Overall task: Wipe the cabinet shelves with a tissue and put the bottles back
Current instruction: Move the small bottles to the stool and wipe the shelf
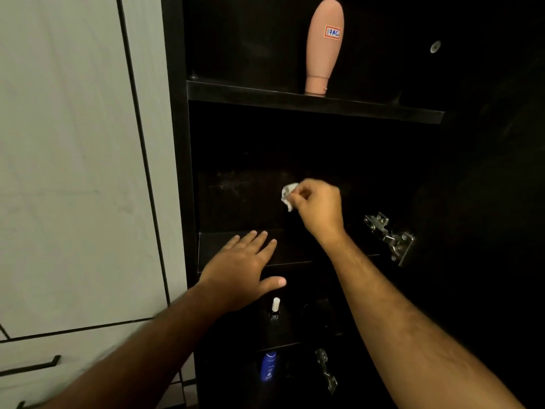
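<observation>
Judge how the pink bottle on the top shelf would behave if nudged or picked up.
The pink bottle stands inverted on its narrow cap, body widening above, so it probably tips easily when nudged. Its rounded body would likely roll once down. It looks like smooth plastic, so probably not fragile, perhaps a little slippery.

Crumpled tissue (287, 196) in right hand (317, 209) fingers (300, 191), left hand (241, 273) flat on shelf (218, 246).

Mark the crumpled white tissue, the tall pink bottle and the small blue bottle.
crumpled white tissue (287, 197), head view, middle of the wad.
tall pink bottle (323, 51), head view, middle of its body.
small blue bottle (268, 368), head view, middle of its body.
</observation>
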A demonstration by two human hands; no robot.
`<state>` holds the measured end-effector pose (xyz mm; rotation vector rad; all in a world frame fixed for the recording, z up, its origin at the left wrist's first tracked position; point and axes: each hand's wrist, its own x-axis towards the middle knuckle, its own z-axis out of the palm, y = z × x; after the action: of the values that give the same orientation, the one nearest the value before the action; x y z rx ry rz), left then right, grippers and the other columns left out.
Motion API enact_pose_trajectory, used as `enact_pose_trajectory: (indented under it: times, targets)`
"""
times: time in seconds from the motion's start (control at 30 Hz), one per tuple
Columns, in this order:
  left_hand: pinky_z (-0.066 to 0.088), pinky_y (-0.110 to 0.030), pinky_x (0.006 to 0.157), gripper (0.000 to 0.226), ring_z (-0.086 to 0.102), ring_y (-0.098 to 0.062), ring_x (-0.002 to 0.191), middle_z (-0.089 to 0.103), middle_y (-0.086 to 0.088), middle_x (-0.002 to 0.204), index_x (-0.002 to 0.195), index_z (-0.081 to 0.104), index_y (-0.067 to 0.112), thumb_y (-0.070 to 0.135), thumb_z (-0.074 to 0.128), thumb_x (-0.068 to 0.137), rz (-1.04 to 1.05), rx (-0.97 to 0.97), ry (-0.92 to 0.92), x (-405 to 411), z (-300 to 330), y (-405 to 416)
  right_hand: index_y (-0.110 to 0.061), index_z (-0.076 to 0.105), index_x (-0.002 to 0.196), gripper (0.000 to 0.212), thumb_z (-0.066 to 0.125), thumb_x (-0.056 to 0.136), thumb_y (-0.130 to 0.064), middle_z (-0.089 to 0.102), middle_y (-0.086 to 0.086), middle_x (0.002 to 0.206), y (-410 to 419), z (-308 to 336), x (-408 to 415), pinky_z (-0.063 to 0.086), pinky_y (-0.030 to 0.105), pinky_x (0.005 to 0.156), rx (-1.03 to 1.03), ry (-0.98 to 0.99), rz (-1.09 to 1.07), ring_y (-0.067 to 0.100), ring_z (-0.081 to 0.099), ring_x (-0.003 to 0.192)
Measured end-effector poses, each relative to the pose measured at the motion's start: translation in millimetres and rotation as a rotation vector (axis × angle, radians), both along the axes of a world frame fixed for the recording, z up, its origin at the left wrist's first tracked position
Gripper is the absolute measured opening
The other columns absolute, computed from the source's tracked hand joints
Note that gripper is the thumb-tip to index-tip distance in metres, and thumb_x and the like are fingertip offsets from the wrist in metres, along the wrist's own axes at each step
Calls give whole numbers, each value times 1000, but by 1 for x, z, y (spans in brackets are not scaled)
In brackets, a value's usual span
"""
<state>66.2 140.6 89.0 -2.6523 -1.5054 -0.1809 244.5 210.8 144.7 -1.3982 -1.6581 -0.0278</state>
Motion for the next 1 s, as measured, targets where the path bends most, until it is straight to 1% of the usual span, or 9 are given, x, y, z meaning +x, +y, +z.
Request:
enact_pose_trajectory:
  times: [0.1,0.23,0.33,0.4,0.53,0.6,0.73,0.9,1.0]
  targets:
    - [-2,-33,117,80,-2,-17,149,1,-2,163,154,2,26,72,24,92,-3,16,5,-1,-2,1,-15,74,89,6,73,83,-16,70,-6,81,7,47,-9,48,8,68,172,220,-38,2,64,72]
    - [0,-34,118,79,-3,-16,149,0,-1,163,153,1,27,71,24,92,-5,22,28,-2,-3,0,-12,77,94,14,73,85,-23,74,-2,90,19,87,-20,48,10,76,377,351,11,7,68,83]
    - [-3,-34,117,79,-6,-15,149,-1,-1,163,153,2,29,71,26,91,-21,-36,31,-6,2,-2,-8,74,94,12,69,85,-14,71,4,91,16,61,-25,40,10,79,354,140,-47,13,66,85]
    - [-8,-34,117,79,-12,-16,148,-4,-2,163,153,2,30,70,27,91,-14,-35,53,-12,12,-7,-9,70,91,7,69,84,-10,65,2,87,10,27,-22,36,3,76,370,-23,58,7,58,80]
    - [-7,-36,120,78,-16,-18,147,-4,-4,163,152,1,29,71,25,91,-43,209,83,-24,45,-24,-13,65,86,7,71,86,-18,59,-3,85,-1,-21,-10,51,24,65,190,-253,137,10,58,74]
    - [2,-41,121,74,-5,-24,149,9,-9,162,152,14,25,68,28,93,-118,442,36,-27,69,-34,-14,66,85,8,72,85,-19,58,-4,83,-1,-23,-5,48,24,63,114,-250,109,12,59,73]
    - [9,-52,119,70,5,-37,148,19,-20,158,148,35,14,57,43,93,-66,848,-105,-37,120,-41,-15,70,85,4,73,82,-16,62,-4,82,5,11,-4,34,2,64,176,8,44,9,59,74]
    - [4,-56,118,79,-1,-47,145,5,-29,157,153,22,10,59,43,95,148,987,-137,-59,154,-25,-12,74,91,10,71,86,-20,70,-2,84,14,73,-16,49,15,72,315,366,-18,8,64,77]
    - [6,-56,119,85,-1,-48,145,4,-31,157,154,13,9,58,46,94,189,984,-146,-65,150,-13,-10,74,97,13,69,86,-15,72,4,92,14,72,-32,48,18,79,292,272,-46,17,67,86]
